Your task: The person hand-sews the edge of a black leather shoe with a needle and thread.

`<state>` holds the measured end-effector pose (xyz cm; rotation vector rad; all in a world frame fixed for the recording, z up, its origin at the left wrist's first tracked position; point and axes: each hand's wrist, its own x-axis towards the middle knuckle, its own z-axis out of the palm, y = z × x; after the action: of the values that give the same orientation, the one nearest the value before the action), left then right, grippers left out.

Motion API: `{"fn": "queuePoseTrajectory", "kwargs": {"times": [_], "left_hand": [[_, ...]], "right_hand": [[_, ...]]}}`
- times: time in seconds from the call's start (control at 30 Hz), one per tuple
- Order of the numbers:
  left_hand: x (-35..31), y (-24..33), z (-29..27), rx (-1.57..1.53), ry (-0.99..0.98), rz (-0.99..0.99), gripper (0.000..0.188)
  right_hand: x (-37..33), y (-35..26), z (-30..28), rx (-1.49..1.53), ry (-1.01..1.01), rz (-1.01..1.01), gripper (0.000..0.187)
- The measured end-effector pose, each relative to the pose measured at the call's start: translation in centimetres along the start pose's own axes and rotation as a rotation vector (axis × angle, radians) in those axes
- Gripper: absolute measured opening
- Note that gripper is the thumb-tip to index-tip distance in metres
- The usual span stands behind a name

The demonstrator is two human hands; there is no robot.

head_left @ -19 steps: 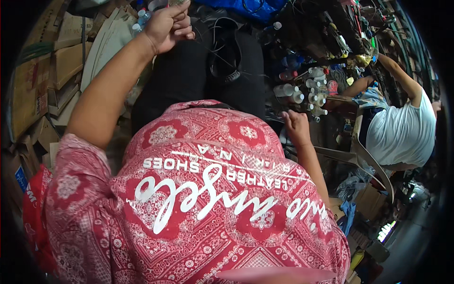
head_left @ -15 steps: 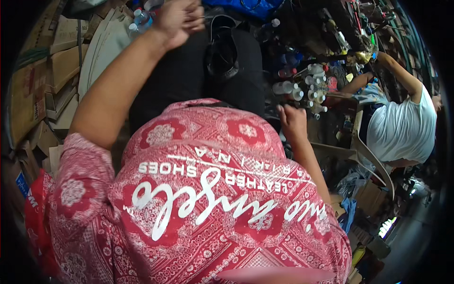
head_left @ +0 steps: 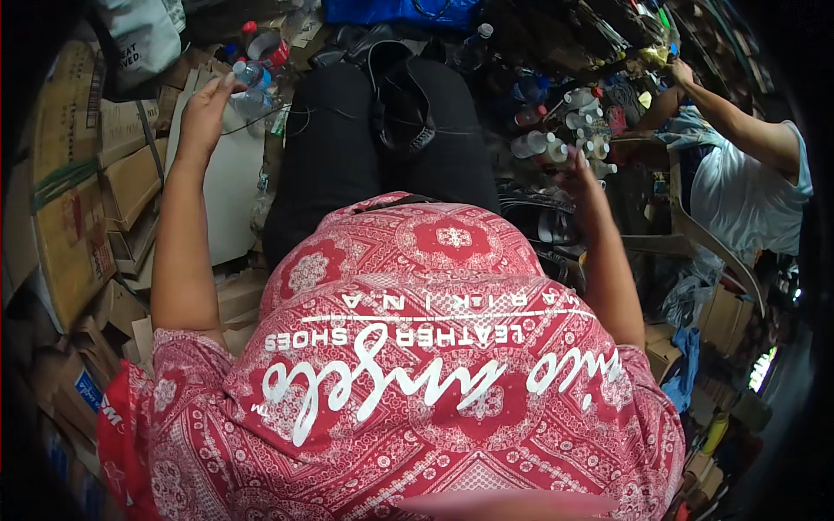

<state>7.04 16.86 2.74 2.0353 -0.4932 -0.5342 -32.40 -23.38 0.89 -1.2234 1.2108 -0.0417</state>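
Observation:
Between my black-trousered knees lies a black, shoe-like piece [head_left: 407,108] with an open, looped shape. My left hand [head_left: 205,113] is raised at the left with thumb and fingers pinched together. A thin dark thread [head_left: 300,110] runs from beside this hand across my thighs toward the black piece. Out to the right is my right hand [head_left: 580,178], slightly blurred, its fingers curled in. What it holds, if anything, is too small to make out. Several small, white-capped bottles [head_left: 556,149] stand just beyond it.
Flattened cardboard [head_left: 74,187] and a pale board [head_left: 228,191] lean at the left. Clear plastic bottles [head_left: 252,76] are past my left hand. A blue bag [head_left: 400,10] lies at the far edge. On the right sits another person in a white shirt [head_left: 743,191], beside a wooden frame [head_left: 695,226].
My left hand has swung left and nearer from above my thigh. The right hand has gone outward and slightly farther away. The thread now shows across my thighs.

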Motion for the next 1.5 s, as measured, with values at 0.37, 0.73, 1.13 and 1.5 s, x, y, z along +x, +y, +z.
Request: {"fn": "queuePoseTrajectory", "kwargs": {"times": [0.37,0.73,1.13,1.5], "left_hand": [[-0.1,8.1,12.8,0.652,-0.616,0.624,0.034],[-3.8,9.0,12.9,0.567,-0.22,0.797,0.029],[-5.9,10.3,12.9,0.736,-0.096,0.748,0.035],[-1.8,10.2,14.0,0.777,-0.164,0.801,0.025]], "right_hand": [[-1.9,-11.5,18.6,-1.489,-0.472,-1.075,0.041],[-1.1,-11.0,15.0,-0.917,-0.715,-0.304,0.062],[0.1,-9.7,15.0,-0.828,-0.85,-0.178,0.039],[0.4,-9.6,13.6,-0.779,-0.631,-0.401,0.03]]}}
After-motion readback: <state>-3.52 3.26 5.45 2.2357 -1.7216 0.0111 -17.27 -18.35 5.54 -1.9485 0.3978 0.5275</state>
